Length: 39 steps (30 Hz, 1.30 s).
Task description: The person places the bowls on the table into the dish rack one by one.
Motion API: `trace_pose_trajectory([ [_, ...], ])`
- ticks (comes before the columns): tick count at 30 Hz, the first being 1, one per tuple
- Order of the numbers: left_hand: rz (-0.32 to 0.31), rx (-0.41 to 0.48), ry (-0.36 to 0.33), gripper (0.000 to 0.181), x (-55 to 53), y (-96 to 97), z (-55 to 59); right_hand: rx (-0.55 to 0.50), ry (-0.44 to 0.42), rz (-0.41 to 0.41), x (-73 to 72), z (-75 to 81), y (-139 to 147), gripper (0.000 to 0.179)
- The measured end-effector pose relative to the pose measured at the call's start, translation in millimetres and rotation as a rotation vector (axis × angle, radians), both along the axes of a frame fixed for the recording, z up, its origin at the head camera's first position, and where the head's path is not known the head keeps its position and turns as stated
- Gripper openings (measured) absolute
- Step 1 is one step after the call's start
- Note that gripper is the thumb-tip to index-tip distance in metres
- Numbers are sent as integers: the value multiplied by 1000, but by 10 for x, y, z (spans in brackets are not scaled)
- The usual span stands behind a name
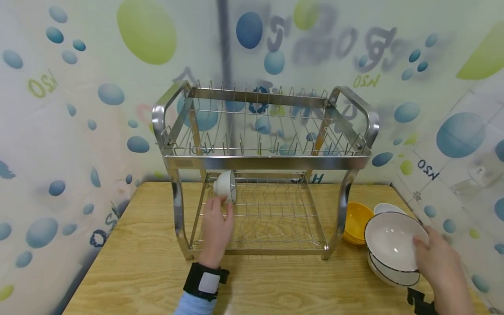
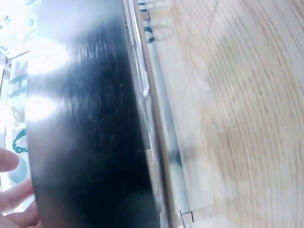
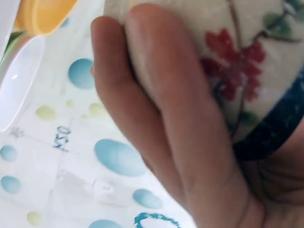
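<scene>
In the head view, a small white bowl [image 1: 225, 183] stands on its side at the left of the rack's lower tier. My left hand [image 1: 217, 224] reaches in under the upper tier, fingertips right at the bowl's lower edge. The left wrist view shows the fingers [image 2: 18, 194] loosely bent behind a broad metal rail [image 2: 90, 123]. My right hand [image 1: 441, 258] grips a large white bowl [image 1: 393, 240] with a dark rim, thumb inside and fingers outside. Red flowers decorate that bowl's outer side [image 3: 237, 61]. Beneath it sits another white bowl [image 1: 393, 275].
The two-tier metal dish rack [image 1: 267, 162] stands on the wooden table [image 1: 130, 262], its rails and legs around the left hand. Stacked orange bowls [image 1: 357, 221] and a white dish [image 1: 387, 208] are right of it. A patterned sheet [image 1: 118, 131] hangs behind.
</scene>
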State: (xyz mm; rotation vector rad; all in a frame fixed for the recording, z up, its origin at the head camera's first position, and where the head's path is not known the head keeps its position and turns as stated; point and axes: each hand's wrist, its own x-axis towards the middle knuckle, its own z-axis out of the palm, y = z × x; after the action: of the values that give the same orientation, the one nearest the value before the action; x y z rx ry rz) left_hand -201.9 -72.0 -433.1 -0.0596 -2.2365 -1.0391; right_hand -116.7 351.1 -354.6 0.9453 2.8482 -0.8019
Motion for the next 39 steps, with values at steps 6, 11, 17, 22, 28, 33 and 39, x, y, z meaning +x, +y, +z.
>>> trace_pose_trajectory([
  [6,-7,0,0,25,6,39,10,-34,25,45,36,102,-196,61],
  [11,6,-1,-1,24,-18,76,9,-13,80,114,33,120,-288,60],
  [17,4,-9,11,24,-17,114,10,-5,116,162,38,112,-347,59],
  [22,-9,4,4,24,-16,150,8,-19,110,218,58,130,-409,62],
  [28,-37,25,-16,26,-8,197,10,-22,134,272,54,149,-524,58],
  [33,-56,33,-30,25,8,235,15,-45,119,292,36,154,-607,61],
  [39,-90,31,-35,25,38,287,37,-43,138,342,25,135,-661,59],
])
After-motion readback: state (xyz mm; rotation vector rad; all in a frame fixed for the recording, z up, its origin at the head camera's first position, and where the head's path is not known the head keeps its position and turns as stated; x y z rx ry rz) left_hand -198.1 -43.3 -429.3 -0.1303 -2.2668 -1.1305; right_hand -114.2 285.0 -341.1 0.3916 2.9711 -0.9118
